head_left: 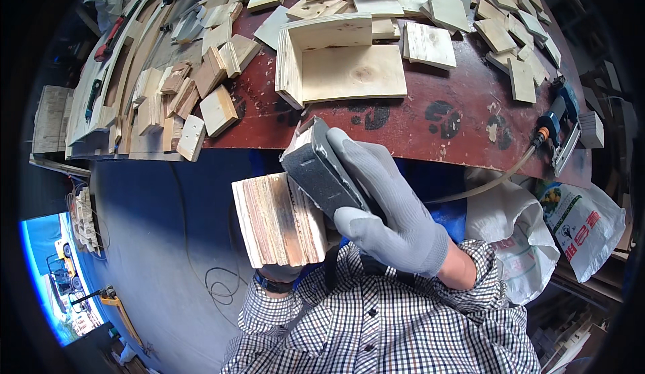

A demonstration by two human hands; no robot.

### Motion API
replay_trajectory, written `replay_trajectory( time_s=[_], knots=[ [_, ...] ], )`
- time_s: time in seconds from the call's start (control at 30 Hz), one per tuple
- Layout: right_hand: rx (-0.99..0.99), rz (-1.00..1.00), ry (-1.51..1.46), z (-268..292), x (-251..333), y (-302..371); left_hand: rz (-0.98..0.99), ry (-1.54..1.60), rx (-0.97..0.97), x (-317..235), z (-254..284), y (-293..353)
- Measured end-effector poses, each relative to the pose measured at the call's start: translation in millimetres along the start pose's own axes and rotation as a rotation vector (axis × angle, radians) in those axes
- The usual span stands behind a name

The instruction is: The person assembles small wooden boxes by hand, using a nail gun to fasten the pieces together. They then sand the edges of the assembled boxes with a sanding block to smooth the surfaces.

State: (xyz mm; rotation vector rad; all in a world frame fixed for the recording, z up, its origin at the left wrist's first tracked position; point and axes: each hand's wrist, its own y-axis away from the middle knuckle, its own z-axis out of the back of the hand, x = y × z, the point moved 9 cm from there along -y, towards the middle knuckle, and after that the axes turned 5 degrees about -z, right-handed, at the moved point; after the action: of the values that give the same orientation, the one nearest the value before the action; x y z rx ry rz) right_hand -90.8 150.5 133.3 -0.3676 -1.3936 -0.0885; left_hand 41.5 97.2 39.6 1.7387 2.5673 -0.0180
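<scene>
My right hand, in a grey glove, grips a sanding block wrapped in dark abrasive sheet, its fingers along the far side and its thumb in front. My left hand, gloved and mostly hidden, holds a stack of plywood pieces from below, layered edges showing. The block is tilted and meets or overlaps the stack's upper right corner; whether it presses on it I cannot tell. Beyond both hands, an open plywood corner assembly stands on the red table.
Loose plywood pieces lie across the table's left and far sides. At the right edge rests an air stapler with a hose running toward me. White sacks hang or lie at my right. A cable coils on the floor.
</scene>
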Motion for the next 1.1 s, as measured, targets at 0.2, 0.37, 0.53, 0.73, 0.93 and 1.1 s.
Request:
replay_trajectory(
  time_s=[0.2,0.37,0.53,0.73,0.93,1.1],
  knots=[
    [0.022,-0.440,-0.561,23.8,-21.4,42.9,-0.354,-1.085,-0.260,-69.3,-23.1,20.4],
    [-0.198,-0.394,-0.442,61.6,-22.2,38.3,-0.631,-2.344,0.297,-48.2,-97.5,-6.0],
    [-0.018,0.071,0.388,26.9,28.4,13.2,-0.965,-2.714,0.323,-22.1,-108.4,9.0],
    [-0.142,-0.225,0.528,50.9,-44.7,26.9,-0.947,-2.800,0.342,-25.8,-111.0,19.9],
    [-0.072,0.064,0.341,27.9,24.3,14.6,-0.983,-2.839,0.428,-25.5,-104.4,31.6],
    [-0.189,-0.026,0.494,41.5,-4.9,3.9,-1.039,-2.747,0.270,-29.8,-114.5,23.2]
  ],
)
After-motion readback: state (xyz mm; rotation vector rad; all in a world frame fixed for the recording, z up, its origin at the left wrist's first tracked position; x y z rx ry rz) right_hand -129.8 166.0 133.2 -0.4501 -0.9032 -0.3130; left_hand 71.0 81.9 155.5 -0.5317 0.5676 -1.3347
